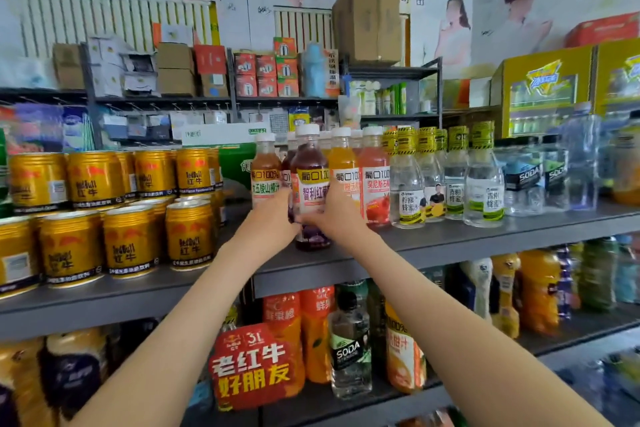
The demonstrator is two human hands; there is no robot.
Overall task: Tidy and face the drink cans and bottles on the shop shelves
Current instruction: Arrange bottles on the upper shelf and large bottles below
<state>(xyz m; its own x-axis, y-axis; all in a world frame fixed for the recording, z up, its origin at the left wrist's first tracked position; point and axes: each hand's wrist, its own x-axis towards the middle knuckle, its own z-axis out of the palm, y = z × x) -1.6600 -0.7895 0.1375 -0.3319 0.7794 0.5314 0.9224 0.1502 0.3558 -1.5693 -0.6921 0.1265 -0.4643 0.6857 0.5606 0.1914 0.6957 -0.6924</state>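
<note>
A dark purple juice bottle with a white cap stands at the front of the grey upper shelf, label facing me. My left hand grips its left side and my right hand grips its right side. Behind it stand more juice bottles: a brownish one, an orange one and a red one. Stacked gold cans fill the shelf to the left. Clear honey-water bottles with yellow-black caps stand to the right.
Clear soda bottles and a tall water bottle sit at the far right of the shelf. The lower shelf holds orange juice bottles, a soda bottle and a red promotional sign. Cardboard boxes stand behind.
</note>
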